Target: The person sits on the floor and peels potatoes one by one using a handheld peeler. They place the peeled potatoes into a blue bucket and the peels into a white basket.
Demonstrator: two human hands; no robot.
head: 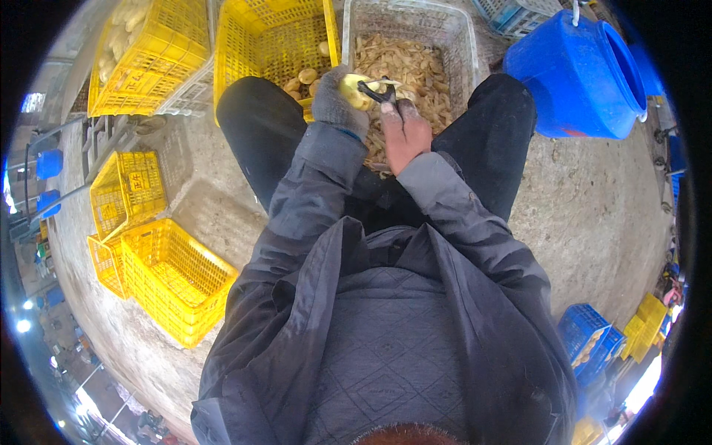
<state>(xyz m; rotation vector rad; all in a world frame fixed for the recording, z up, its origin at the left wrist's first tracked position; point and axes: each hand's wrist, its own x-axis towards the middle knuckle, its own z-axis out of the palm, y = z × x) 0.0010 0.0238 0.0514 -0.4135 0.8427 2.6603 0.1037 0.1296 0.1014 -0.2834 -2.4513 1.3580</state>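
Observation:
My left hand (337, 103), in a grey knit glove, grips a partly peeled potato (356, 90) with pale yellow flesh showing. In my bare right hand (409, 130) is a black-handled Y-shaped peeler (379, 92), its head against the potato's right side. A strip of peel (384, 81) lies across the peeler head. Below both hands stands a whitish plastic crate (473, 50) holding a heap of brown peelings (425, 83). To its left, a yellow plastic crate (221, 50) has several potatoes (307, 75) at its near end.
Further left, another yellow crate (161, 67) holds pale potatoes (123, 25). Several yellow crates (183, 272) rest on the concrete floor (584, 222) by my left side. A blue plastic drum (556, 78) stands beyond my right knee, with blue crates (584, 334) behind on the right.

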